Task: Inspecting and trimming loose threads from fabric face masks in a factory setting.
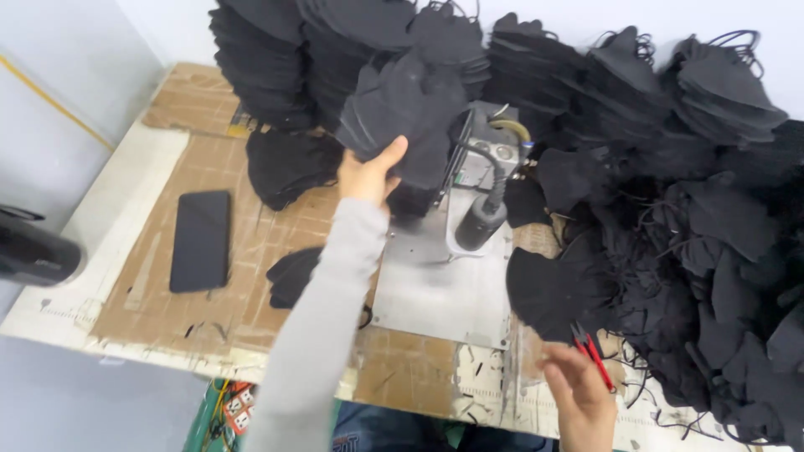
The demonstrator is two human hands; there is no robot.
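The left hand (368,174) holds a bundle of black masks (408,113) clamped in its grip, raised over the metal press (469,213) mid-counter (126,209). The right hand (578,389) pinches 1 red snips (593,351). Stacking looks underway; setting the bundle down needs a steady, level lowering. 1 phone (200,240); masks too many to count.

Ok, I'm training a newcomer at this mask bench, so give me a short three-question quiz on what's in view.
1. True or false: the left hand grips a stack of black fabric face masks.
2. What does the right hand hold?
3. Where does the flat black rectangular phone lie: A) on the grey metal plate, B) on the brown cardboard sheet?

Key: 1 true; 2 small red-handled snips; 3 B.
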